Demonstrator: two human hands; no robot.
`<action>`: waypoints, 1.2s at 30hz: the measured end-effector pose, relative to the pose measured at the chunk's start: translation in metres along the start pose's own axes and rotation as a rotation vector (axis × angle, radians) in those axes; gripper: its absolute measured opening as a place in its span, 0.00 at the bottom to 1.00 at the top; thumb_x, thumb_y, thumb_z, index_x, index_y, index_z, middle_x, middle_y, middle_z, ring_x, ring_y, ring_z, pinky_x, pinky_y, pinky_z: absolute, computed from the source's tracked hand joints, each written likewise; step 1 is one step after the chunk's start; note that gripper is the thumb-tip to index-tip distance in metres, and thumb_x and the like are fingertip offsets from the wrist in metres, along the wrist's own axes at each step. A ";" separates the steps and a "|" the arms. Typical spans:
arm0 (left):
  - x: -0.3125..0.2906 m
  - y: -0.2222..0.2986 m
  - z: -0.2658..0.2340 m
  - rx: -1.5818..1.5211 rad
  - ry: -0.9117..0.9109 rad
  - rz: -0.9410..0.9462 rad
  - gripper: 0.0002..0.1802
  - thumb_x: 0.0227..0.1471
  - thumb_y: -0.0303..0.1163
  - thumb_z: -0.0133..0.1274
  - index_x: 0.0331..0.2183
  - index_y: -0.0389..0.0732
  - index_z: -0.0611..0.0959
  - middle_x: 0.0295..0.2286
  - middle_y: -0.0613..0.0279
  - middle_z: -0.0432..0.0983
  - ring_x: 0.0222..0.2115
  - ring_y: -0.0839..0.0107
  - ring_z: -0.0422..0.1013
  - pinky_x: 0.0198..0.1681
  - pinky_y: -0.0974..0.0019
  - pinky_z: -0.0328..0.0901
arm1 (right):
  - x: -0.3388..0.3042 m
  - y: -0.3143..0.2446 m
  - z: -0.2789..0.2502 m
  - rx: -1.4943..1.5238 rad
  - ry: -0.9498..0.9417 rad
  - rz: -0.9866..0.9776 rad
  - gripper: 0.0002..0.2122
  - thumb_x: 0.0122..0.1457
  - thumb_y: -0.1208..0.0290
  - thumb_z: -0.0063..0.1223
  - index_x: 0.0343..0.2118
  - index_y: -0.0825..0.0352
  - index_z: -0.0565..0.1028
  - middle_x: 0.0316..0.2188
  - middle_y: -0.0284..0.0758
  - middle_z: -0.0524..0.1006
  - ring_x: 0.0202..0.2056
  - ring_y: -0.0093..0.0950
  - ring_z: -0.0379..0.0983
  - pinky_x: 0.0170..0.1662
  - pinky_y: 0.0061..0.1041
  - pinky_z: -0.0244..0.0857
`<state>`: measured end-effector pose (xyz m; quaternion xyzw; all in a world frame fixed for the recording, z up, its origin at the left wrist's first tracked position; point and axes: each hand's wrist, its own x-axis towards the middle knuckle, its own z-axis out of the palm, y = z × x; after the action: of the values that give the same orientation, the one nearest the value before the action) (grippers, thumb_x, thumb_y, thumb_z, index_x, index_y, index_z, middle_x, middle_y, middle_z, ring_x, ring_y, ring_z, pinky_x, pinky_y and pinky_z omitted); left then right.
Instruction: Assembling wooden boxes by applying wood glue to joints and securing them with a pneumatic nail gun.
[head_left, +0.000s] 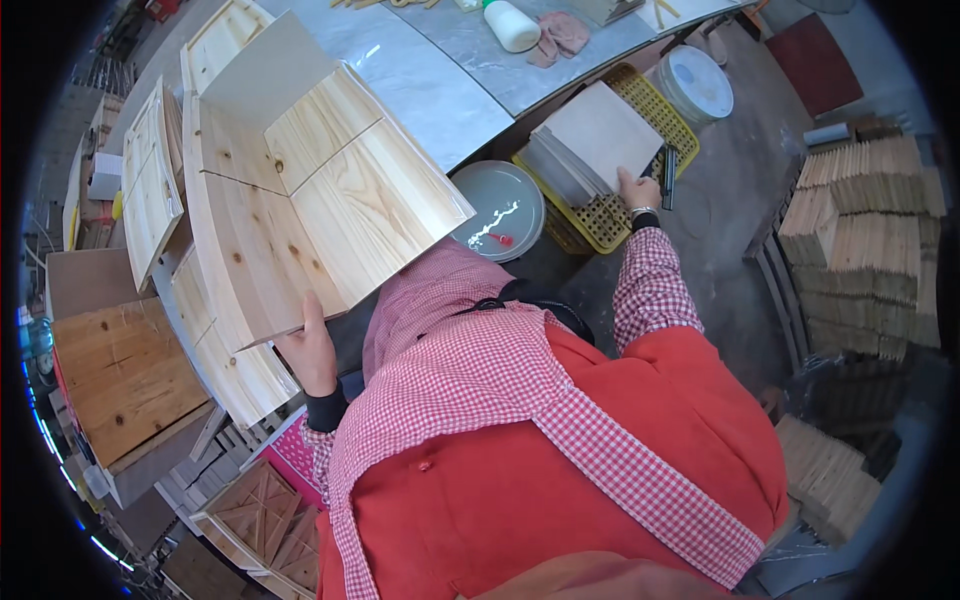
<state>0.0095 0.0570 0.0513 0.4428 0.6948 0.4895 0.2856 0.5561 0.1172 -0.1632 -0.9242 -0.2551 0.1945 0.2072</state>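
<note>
Left hand (308,358), on my remote feed: closed in a grip, thumb pointing forward, other fingers largely hidden (I cannot judge their bend). Right arm (655,280): extended forward and outward, the right hand (642,192) partly curled.

From my remote station, I see a single digit of the left hand (308,352) against the wooden box (335,185); the other fingers are hidden behind its wall. At the right hand (638,190), I cannot resolve the fingertips' hold on the stacked panels (603,122), which conceal much of the yellow basket (684,136). A small red object (504,240) on the grey bucket lid (482,188) defies identification. The upper border truncates the white bottle (514,30); the apron (470,370) partly masks the cross-braced crate (262,520).
</note>
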 end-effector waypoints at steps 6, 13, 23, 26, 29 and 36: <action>0.004 -0.005 -0.001 -0.014 -0.011 0.041 0.20 0.54 0.26 0.53 0.46 0.25 0.73 0.43 0.52 0.73 0.43 0.67 0.69 0.47 0.65 0.64 | 0.038 0.029 -0.042 -0.101 0.006 -0.299 0.17 0.51 0.59 0.56 0.27 0.74 0.74 0.28 0.47 0.76 0.31 0.43 0.75 0.35 0.39 0.68; 0.005 0.000 -0.006 -0.003 0.038 0.148 0.14 0.48 0.25 0.52 0.38 0.27 0.76 0.30 0.51 0.78 0.32 0.66 0.75 0.37 0.66 0.68 | -0.048 -0.093 -0.220 0.341 0.250 -0.774 0.10 0.62 0.73 0.47 0.40 0.76 0.69 0.35 0.40 0.75 0.36 0.24 0.72 0.38 0.21 0.68; 0.007 -0.003 -0.005 -0.015 -0.021 0.158 0.11 0.48 0.26 0.52 0.32 0.27 0.78 0.23 0.53 0.77 0.24 0.70 0.75 0.26 0.67 0.67 | -0.197 -0.371 -0.115 0.044 -0.255 -1.814 0.07 0.57 0.75 0.50 0.39 0.67 0.70 0.28 0.44 0.75 0.30 0.41 0.74 0.32 0.32 0.66; 0.007 -0.003 -0.006 -0.016 -0.031 0.125 0.11 0.48 0.26 0.52 0.31 0.26 0.77 0.22 0.53 0.77 0.23 0.70 0.75 0.26 0.67 0.66 | -0.210 -0.406 -0.075 0.079 -0.266 -1.919 0.06 0.57 0.72 0.49 0.36 0.66 0.69 0.28 0.45 0.74 0.32 0.47 0.71 0.33 0.38 0.66; 0.006 -0.002 -0.006 -0.094 -0.015 0.089 0.11 0.48 0.26 0.52 0.31 0.26 0.77 0.22 0.53 0.77 0.23 0.70 0.75 0.25 0.67 0.66 | -0.213 -0.424 -0.054 -0.075 -0.212 -2.071 0.06 0.59 0.73 0.47 0.38 0.66 0.68 0.26 0.45 0.74 0.30 0.45 0.72 0.30 0.36 0.65; 0.006 0.000 -0.003 -0.095 0.002 0.102 0.11 0.48 0.25 0.53 0.32 0.25 0.77 0.23 0.53 0.77 0.24 0.70 0.75 0.28 0.68 0.68 | -0.224 -0.435 -0.043 -0.133 -0.200 -2.120 0.06 0.59 0.72 0.47 0.39 0.63 0.68 0.26 0.43 0.74 0.29 0.43 0.72 0.31 0.36 0.66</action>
<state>0.0041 0.0605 0.0526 0.4633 0.6475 0.5362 0.2803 0.2278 0.3226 0.1393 -0.2195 -0.9550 -0.0244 0.1980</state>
